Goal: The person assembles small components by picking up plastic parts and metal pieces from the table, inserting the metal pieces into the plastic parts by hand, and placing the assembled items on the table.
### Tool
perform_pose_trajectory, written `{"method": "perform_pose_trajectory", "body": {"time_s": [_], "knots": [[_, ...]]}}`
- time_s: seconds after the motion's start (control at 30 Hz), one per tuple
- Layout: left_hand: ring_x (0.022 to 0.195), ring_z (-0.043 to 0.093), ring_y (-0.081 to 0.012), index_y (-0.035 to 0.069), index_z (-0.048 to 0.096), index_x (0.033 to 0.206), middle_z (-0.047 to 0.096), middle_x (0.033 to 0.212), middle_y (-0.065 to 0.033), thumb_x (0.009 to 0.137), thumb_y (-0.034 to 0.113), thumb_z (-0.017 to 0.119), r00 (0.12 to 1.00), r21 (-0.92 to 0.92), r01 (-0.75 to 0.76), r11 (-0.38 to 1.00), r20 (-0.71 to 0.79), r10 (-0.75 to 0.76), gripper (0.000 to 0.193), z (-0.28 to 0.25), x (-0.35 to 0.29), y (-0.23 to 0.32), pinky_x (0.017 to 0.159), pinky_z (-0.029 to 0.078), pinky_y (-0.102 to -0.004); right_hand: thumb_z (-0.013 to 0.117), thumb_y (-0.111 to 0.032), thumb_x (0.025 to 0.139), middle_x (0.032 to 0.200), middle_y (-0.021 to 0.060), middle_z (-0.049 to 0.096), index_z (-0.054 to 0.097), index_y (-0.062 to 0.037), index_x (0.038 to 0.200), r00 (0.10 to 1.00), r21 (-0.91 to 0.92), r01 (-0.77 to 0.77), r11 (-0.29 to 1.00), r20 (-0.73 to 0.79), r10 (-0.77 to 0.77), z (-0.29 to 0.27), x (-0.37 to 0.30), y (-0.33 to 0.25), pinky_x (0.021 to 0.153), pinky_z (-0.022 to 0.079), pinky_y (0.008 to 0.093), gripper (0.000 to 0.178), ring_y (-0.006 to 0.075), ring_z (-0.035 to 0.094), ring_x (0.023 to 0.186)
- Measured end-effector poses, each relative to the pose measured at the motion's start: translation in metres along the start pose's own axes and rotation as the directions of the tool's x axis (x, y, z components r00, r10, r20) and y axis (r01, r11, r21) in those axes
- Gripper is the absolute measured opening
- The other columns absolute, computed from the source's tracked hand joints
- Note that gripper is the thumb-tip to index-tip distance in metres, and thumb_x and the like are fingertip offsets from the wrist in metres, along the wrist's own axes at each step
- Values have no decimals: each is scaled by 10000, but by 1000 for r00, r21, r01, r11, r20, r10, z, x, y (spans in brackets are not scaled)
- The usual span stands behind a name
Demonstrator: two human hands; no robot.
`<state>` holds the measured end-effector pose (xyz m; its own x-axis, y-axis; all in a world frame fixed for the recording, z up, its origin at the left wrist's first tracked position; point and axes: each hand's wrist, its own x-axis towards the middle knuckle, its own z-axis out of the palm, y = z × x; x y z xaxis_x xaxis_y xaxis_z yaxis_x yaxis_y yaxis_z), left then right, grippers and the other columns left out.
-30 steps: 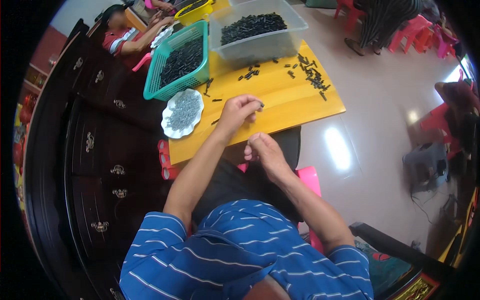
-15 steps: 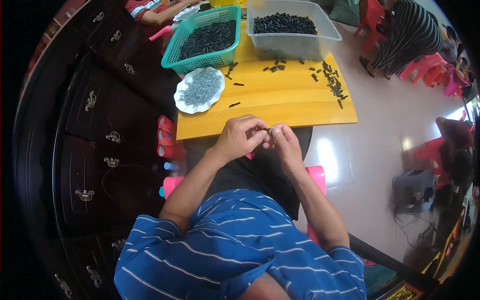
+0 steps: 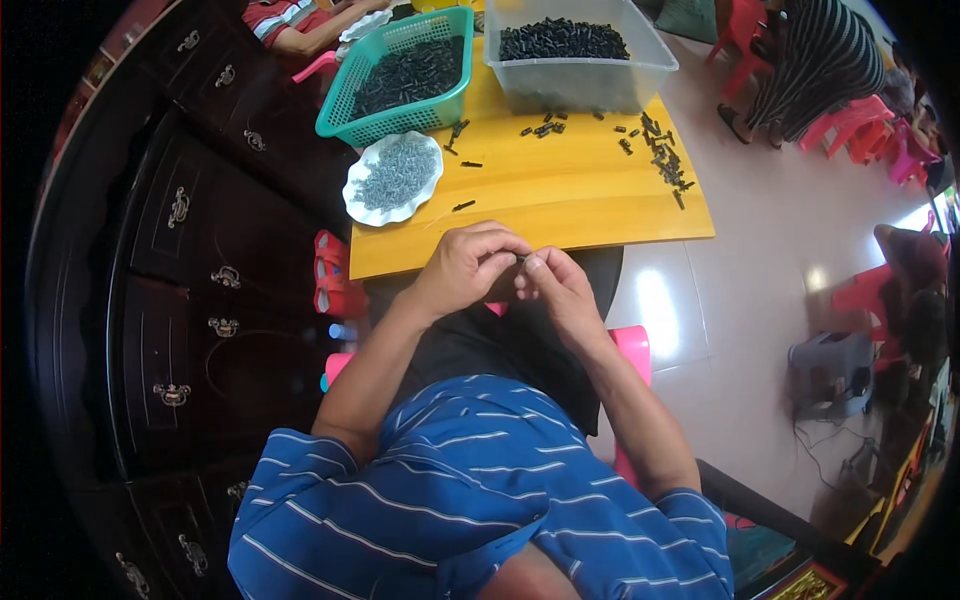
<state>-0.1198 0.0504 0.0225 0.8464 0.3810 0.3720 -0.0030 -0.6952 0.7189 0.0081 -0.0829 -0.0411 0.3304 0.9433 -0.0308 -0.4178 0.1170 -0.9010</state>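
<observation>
Over my lap, just off the near edge of the yellow table (image 3: 560,205), my left hand (image 3: 470,265) and my right hand (image 3: 560,285) meet fingertip to fingertip. Between them is a small black part (image 3: 521,259), mostly hidden by the fingers; both hands pinch it. On the table's left lies a white scalloped plate (image 3: 436,165) heaped with small clear pieces (image 3: 397,172). A few loose black parts (image 3: 464,206) lie beside the plate, and a scattered group of black parts (image 3: 668,160) lies along the right edge.
A green basket (image 3: 385,130) of black parts stands at the table's far left, a clear plastic bin (image 3: 580,85) of black parts at the far right. Dark drawers (image 3: 250,310) rise close on my left. Another person's arm (image 3: 310,38) shows beyond the basket. Red stools (image 3: 850,125) stand rightward.
My hands have shifted slightly left and brought their fingertips closer together, and the black part shows a little more between them. The whole view has drifted a little.
</observation>
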Motion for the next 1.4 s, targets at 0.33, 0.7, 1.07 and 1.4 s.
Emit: {"method": "perform_pose_trajectory", "body": {"time_s": [0.33,0.7,1.07,1.4], "knots": [[906,677,-152,13,606,1187,681,1034,-74,927,5,601,963,-489,271,829,126,-240,260,16,-5,-20,804,544,-264,556,-210,1027,820,25,602,576,-26,973,998,-100,58,993,-13,-60,-2,0,2,722,513,264,193,94,577,753],[921,653,-121,37,534,1261,660,1068,-52,956,121,650,893,-883,399,246,313,-324,337,33,-7,-22,811,552,-251,700,-79,913,896,37,645,665,-4,1084,876,-266,397,879,-175,-448,6,-3,0,702,513,244,189,89,630,774],[730,661,-142,14,679,1118,713,910,-90,888,105,668,993,-5,112,994,-22,-112,248,56,98,-48,697,534,-287,619,-94,974,935,55,656,559,-3,1078,908,-61,328,943,-255,-332,4,-6,-7,719,517,238,151,99,631,816],[864,671,-337,118,682,1107,662,987,-110,862,135,633,970,398,-234,887,32,241,250,125,192,-77,767,542,-457,612,-77,976,956,60,659,545,-10,1117,913,92,313,945,-305,-272,2,-2,-7,717,529,235,170,96,638,850]]}}
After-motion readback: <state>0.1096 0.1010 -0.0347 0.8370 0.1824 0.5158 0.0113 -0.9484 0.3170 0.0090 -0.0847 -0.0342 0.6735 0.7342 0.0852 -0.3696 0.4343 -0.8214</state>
